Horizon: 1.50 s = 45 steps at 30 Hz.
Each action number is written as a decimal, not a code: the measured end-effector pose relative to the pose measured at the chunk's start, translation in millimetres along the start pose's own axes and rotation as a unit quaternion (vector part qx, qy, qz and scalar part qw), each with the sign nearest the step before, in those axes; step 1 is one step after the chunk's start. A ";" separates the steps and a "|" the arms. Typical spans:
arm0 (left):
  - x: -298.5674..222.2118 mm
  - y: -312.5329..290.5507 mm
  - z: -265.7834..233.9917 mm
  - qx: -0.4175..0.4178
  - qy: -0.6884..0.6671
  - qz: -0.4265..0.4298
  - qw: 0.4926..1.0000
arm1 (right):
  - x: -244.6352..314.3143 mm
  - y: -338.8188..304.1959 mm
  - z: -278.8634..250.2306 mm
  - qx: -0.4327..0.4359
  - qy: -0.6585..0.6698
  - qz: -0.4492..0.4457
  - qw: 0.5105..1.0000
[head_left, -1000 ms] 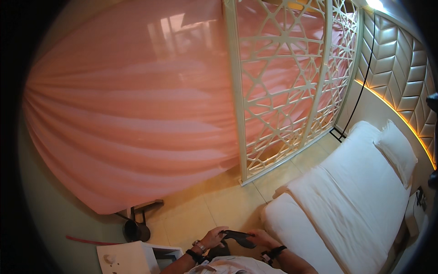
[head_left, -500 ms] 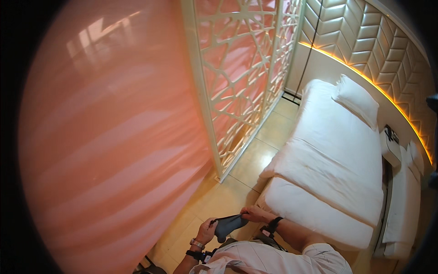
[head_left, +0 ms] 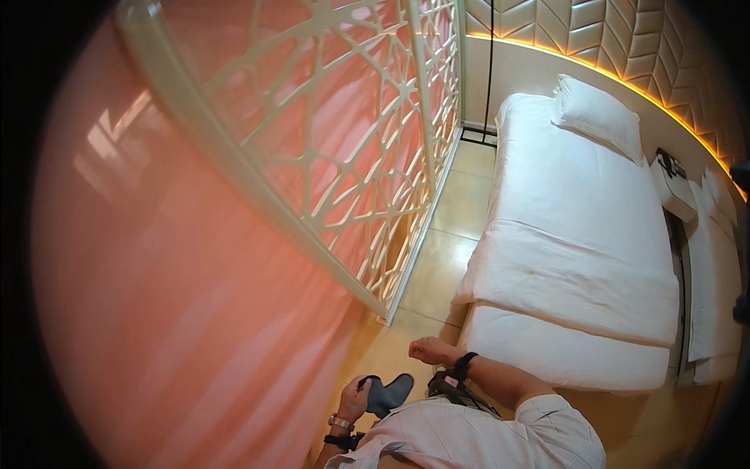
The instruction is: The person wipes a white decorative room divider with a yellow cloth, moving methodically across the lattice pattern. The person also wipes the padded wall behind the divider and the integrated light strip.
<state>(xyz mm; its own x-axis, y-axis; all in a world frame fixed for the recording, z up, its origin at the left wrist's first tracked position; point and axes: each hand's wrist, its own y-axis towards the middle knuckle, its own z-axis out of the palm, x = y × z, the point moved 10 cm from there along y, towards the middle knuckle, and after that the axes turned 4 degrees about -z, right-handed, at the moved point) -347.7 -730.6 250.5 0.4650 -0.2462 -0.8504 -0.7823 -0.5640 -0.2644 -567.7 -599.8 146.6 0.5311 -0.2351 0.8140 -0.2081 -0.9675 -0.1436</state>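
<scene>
A dark grey-blue sock (head_left: 390, 395) hangs from my left hand (head_left: 355, 399), whose fingers are closed on its opening edge. The sock's foot part points to the right, above my white shirt. My right hand (head_left: 430, 350) is apart from the sock, up and to its right, near the foot of the bed. Its fingers are curled in, and nothing shows in them. A watch (head_left: 341, 422) and a black strap circle my left wrist; another black strap (head_left: 466, 365) is on my right wrist.
A white-covered bed (head_left: 574, 234) with a pillow (head_left: 598, 117) stands to the right, beyond it a small white cabinet (head_left: 674, 190) and a second bed (head_left: 712, 289). On the left are a pink curtain (head_left: 211, 313) and a cream lattice screen (head_left: 293, 215). Tiled floor (head_left: 437, 270) runs between.
My right hand has let go of the sock and moved up, away from it. The sock, stretched between both hands before, now hangs from my left hand alone. The view has shifted.
</scene>
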 end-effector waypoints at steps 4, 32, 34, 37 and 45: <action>-21.7 56.7 -24.1 -0.048 0.033 -0.025 0.998 | 11.6 31.4 -76.3 -0.040 0.152 0.035 0.987; -183.1 309.8 215.9 0.385 0.016 0.131 0.913 | -101.9 -37.2 -209.2 -0.399 0.219 0.234 0.859; -208.8 327.6 224.5 0.384 0.106 0.151 0.905 | -112.6 -41.2 -240.0 -0.429 0.198 0.237 0.849; -226.2 348.0 242.9 0.416 0.070 0.107 0.900 | -131.9 -36.4 -278.4 -0.461 0.196 0.209 0.840; -229.2 478.5 304.1 0.399 0.136 0.212 0.882 | -253.8 -31.8 -287.3 -0.517 0.186 0.277 0.788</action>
<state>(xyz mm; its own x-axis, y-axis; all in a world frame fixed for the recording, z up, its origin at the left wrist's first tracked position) -954.7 -704.3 180.5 0.0580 -0.5427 -0.8379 -0.9016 0.3319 -0.2774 -931.9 -482.6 106.3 -0.1144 -0.3647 0.9241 -0.9839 -0.0871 -0.1562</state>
